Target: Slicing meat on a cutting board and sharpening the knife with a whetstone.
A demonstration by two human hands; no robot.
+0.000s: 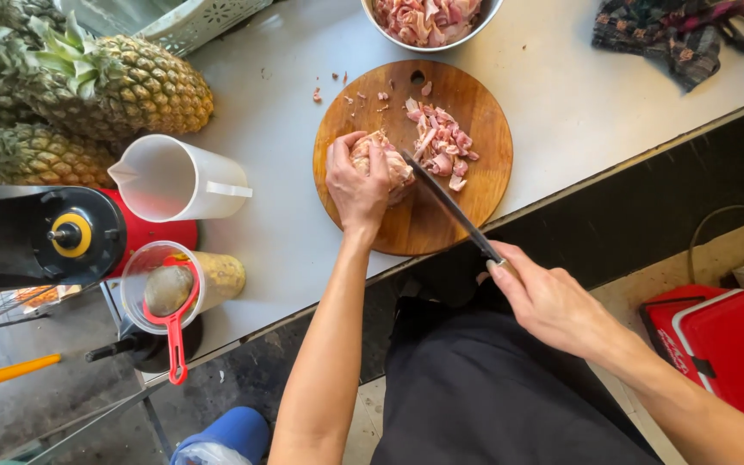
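Observation:
A round wooden cutting board (467,99) lies on the steel counter. My left hand (356,179) presses down on a lump of raw pink meat (396,165) at the board's left side. My right hand (542,297) grips the handle of a long dark knife (449,202), whose blade rests against the meat beside my left fingers. A small heap of cut meat pieces (441,146) lies in the board's middle, with a few scraps scattered near its top edge.
A metal bowl of raw meat (428,19) stands behind the board. Pineapples (88,86), a white plastic jug (174,179), a blender base (45,234) and a cup with a red strainer (170,293) crowd the left. A dark cloth (673,34) lies far right; a red box (721,340) sits on the floor.

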